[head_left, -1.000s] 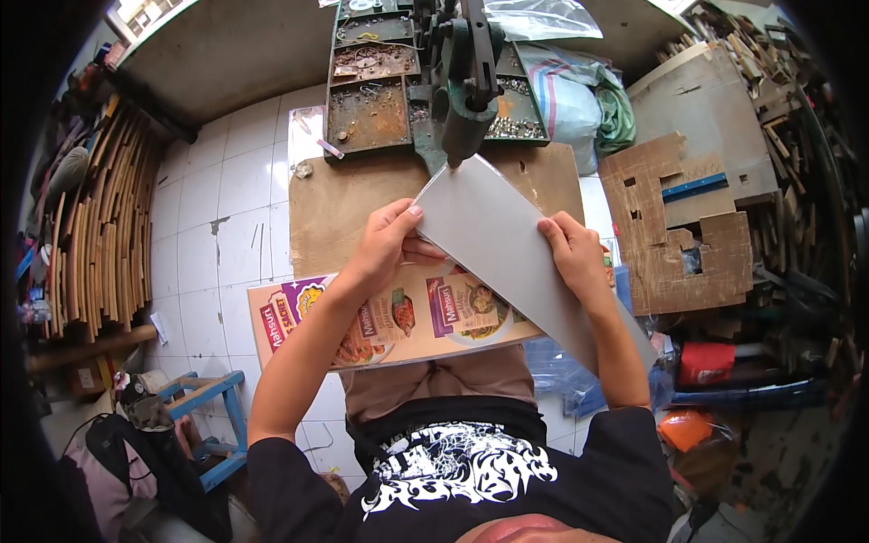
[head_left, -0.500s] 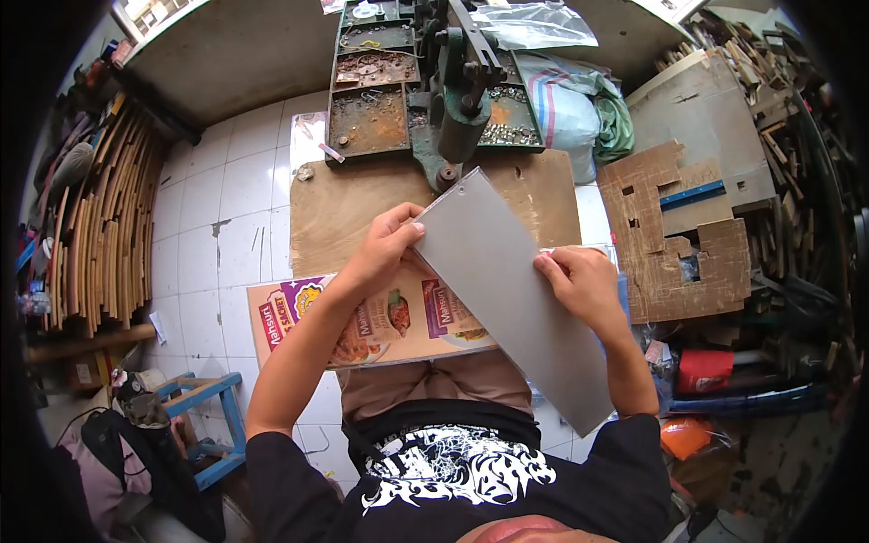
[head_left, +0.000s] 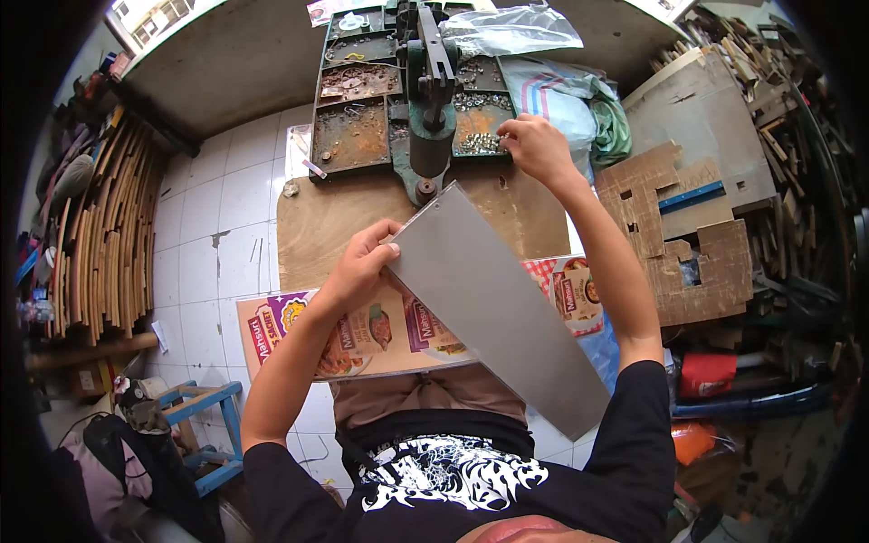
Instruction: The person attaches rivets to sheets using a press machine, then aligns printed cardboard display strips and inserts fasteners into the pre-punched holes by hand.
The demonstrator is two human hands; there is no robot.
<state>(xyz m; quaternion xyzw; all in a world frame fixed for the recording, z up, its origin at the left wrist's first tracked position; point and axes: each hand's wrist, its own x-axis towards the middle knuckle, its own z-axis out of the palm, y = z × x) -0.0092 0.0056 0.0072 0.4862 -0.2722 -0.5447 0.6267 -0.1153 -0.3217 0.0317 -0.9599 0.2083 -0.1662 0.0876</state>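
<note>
My left hand (head_left: 367, 262) is closed on the left edge of a long grey sheet (head_left: 498, 317), thumb on top. The sheet lies aslant, with a small hole near its far corner, close to the base of a dark green hand press (head_left: 431, 136). My right hand (head_left: 536, 149) is off the sheet, at the right edge of a compartment of small shiny metal pieces (head_left: 480, 143). Its fingers are curled together; whatever is between them is too small to make out. Beneath the sheet lies a printed food-packaging board (head_left: 362, 348).
A wooden board (head_left: 335, 217) lies under the press. Divided metal trays (head_left: 353, 136) flank the press. A white woven sack (head_left: 552, 95) and a cut-out brown board (head_left: 634, 262) are on the right. Stacked boards (head_left: 100, 226) line the left, near a blue frame (head_left: 213, 412).
My right hand has let go of the sheet's right edge and moved up to the small metal pieces. My left hand and the sheet have shifted slightly left and nearer me.
</note>
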